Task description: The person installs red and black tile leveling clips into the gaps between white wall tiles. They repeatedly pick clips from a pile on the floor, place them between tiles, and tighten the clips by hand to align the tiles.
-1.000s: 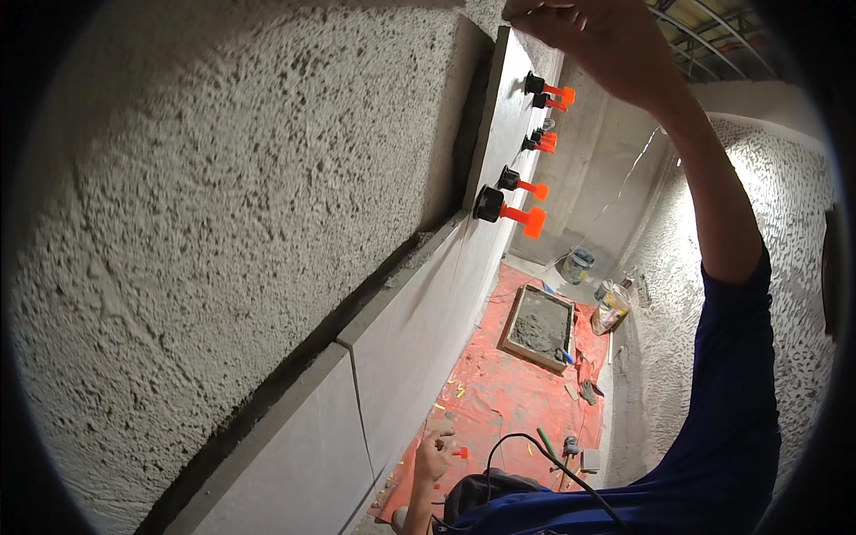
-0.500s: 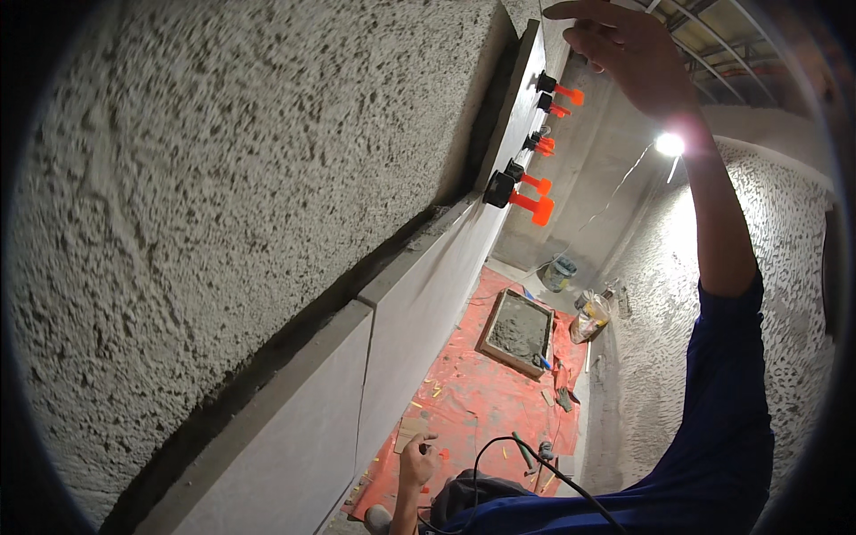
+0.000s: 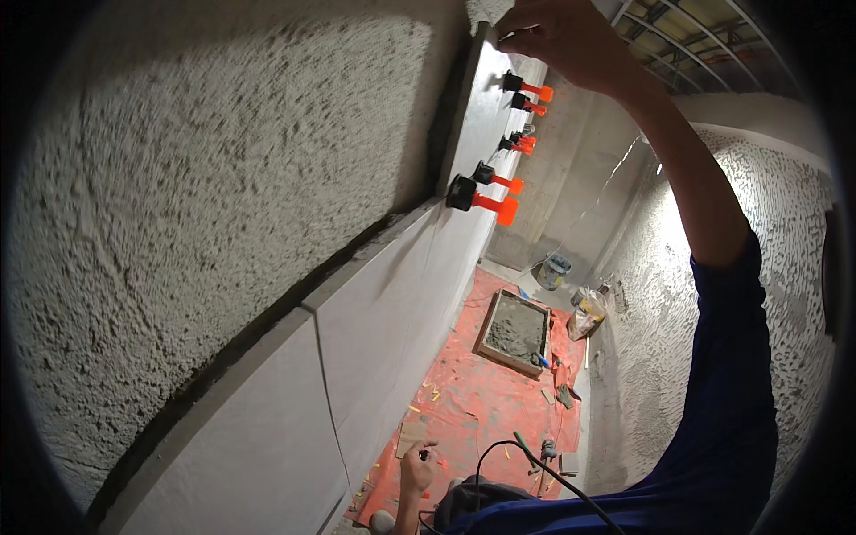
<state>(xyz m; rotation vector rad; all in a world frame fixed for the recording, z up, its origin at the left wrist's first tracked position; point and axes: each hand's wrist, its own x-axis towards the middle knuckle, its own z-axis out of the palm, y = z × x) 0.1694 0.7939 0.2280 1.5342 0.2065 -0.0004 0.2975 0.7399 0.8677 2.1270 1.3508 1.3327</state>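
Note:
My right hand (image 3: 571,45) reaches up to the top corner of a pale wall tile (image 3: 470,120), its fingers closed at the tile's edge; the fingertips are partly hidden. Black-and-orange tile levelling clips (image 3: 486,201) stick out of the joints beside that tile. Lower on the wall, more pale tiles (image 3: 383,276) stand in a row, with a dark gap behind their top edge. My left hand (image 3: 416,468) hangs low beside the tiled face, fingers curled around something small and dark that I cannot make out.
Rough grey mortar (image 3: 241,178) coats the wall above the tiles. On the red floor sheet (image 3: 455,383) lie a mortar tray (image 3: 515,330), a bucket (image 3: 554,271), a bag (image 3: 586,314) and gloves (image 3: 564,396). A black cable (image 3: 486,448) loops near my body.
My right hand has come left and closed at the tile's top corner; its index finger was stretched out before. The wall and clips have shifted left in view. My left hand stays low.

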